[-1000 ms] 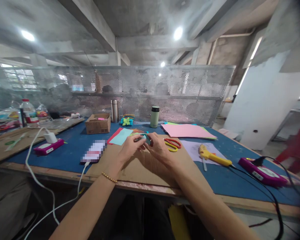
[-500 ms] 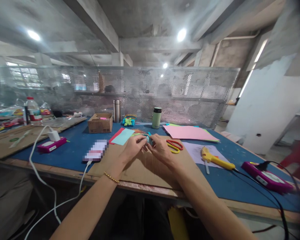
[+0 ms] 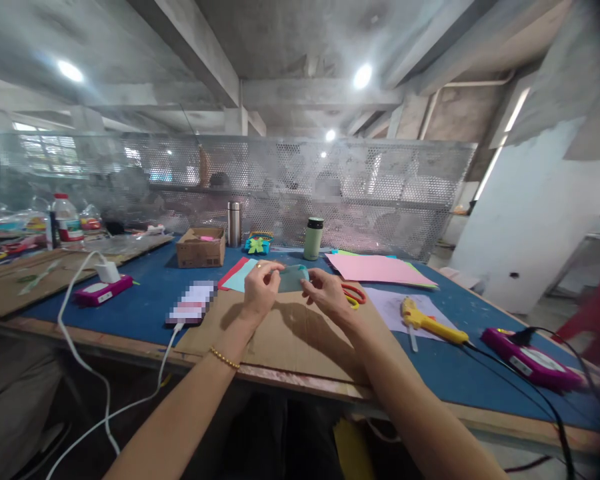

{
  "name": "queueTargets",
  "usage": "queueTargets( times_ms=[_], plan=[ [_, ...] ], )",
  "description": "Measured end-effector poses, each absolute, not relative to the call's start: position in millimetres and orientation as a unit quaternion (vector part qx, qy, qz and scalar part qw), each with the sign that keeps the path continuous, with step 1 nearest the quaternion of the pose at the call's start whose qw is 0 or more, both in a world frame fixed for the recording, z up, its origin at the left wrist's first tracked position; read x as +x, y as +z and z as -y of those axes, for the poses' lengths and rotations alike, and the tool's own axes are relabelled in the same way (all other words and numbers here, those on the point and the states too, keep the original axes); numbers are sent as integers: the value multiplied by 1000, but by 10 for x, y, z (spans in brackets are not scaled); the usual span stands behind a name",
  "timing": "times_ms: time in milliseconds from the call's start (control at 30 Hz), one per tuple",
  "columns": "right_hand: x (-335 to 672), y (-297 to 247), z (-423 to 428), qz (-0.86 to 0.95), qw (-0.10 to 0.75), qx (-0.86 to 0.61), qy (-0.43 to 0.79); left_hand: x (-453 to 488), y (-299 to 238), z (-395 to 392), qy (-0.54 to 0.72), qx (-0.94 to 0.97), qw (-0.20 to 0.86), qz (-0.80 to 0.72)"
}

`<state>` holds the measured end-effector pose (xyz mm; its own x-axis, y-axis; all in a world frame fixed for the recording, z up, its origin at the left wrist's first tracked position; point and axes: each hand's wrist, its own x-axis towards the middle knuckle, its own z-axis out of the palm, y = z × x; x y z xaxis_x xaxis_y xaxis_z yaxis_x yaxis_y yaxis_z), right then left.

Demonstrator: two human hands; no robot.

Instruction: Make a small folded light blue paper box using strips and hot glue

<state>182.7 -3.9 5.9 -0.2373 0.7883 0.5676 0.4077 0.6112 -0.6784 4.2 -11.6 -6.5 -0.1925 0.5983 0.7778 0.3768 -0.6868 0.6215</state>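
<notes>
Blue-topped table (image 3: pixel 145 280), perforated metal screen (image 3: pixel 410 193) behind. Teal paper piece (image 3: pixel 291 280) is up over the far part of the cardboard sheet (image 3: pixel 290 340), pinched at opposite ends by left hand (image 3: pixel 261 287) and right hand (image 3: pixel 325 290). Right hand hides part of the red-and-yellow scissors (image 3: pixel 355 293); left hand overlaps the pale blue sheet (image 3: pixel 240 273). Phone (image 3: pixel 193 303) sits by the cardboard's left edge, white cable (image 3: pixel 140 397) hanging off front. Yellow glue gun (image 3: pixel 433 323) right, partly on lilac paper (image 3: pixel 387 307). Green tumbler (image 3: pixel 313 240) stands beyond the hands.

A: Around your left wrist (image 3: pixel 235 341) sits a gold-coloured bracelet of small round beads (image 3: pixel 225 359).
B: Yes, and your left hand (image 3: pixel 261 288) bears a small gold-coloured ring (image 3: pixel 259 265); you wear dark trousers (image 3: pixel 307 433).
</notes>
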Motion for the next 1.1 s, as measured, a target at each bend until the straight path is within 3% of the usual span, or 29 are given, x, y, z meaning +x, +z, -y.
queueTargets(
  times_ms=[67, 133, 233, 400, 533, 900, 1100],
  plan=[
    [1836, 84, 58, 748, 470, -379, 276, -8, -26, 103, 673, 599, 19, -434],
    [1844, 109, 76, 739, 470, -358, 325, -60, 4, 74, 659, 578, 27, -481],
    [1859, 139, 87, 714, 481, -332, 386, -130, 21, 11, 661, 545, 147, -494],
    [1894, 154, 78, 682, 508, -321, 417, -160, 3, -4, 677, 459, 438, -373],
    [1889, 156, 101, 686, 509, -314, 415, -71, -10, 87, 616, 475, 548, -307],
    [1836, 179, 159, 689, 494, -345, 402, 24, -10, 120, 642, 475, 536, -272],
    [1857, 161, 163, 708, 472, -361, 382, 39, -54, 68, 653, 581, 346, -342]
  ],
)
